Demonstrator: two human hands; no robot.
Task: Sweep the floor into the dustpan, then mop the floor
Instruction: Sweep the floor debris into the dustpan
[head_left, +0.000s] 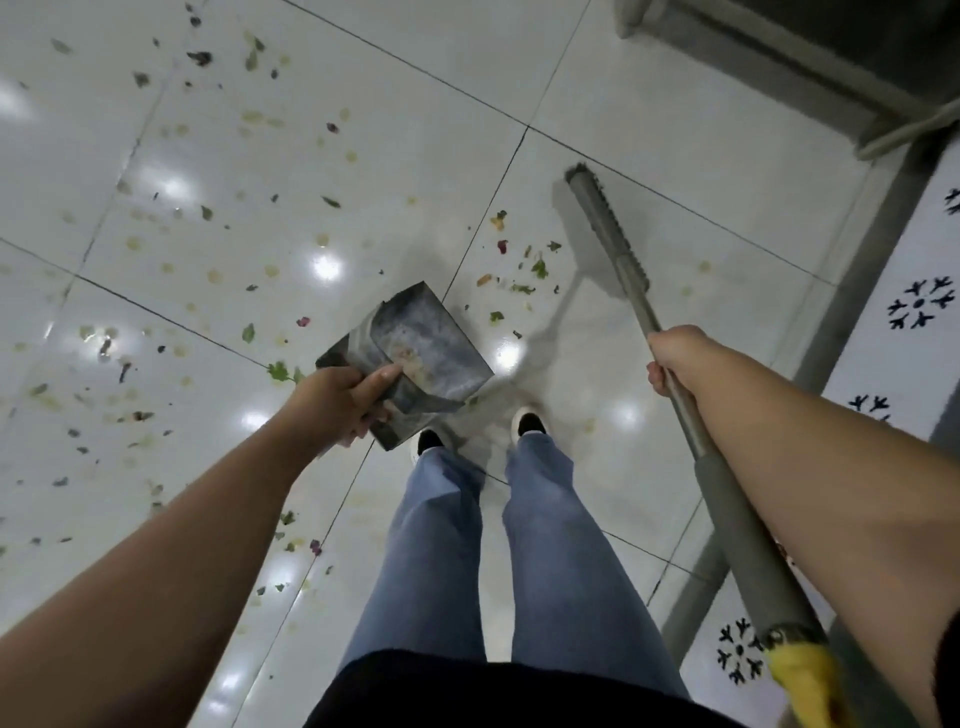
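My left hand (340, 402) grips the back edge of a grey metal dustpan (415, 345), which hangs above the floor over my feet, its open mouth pointing away from me. My right hand (675, 358) grips the grey handle of a broom (608, 234) whose long brush head rests on the white tiles ahead to the right. Just left of the brush head lies a small heap of green and red leaf scraps (519, 270). More scraps and pale stains (208, 208) are scattered over the tiles to the left.
A grey furniture base (779, 57) stands at the top right. A grey threshold strip (857, 270) runs down the right side, with patterned white tiles (919, 306) beyond it. A yellow piece (802, 680) sits at the handle's near end. My shoes (527, 423) are below the dustpan.
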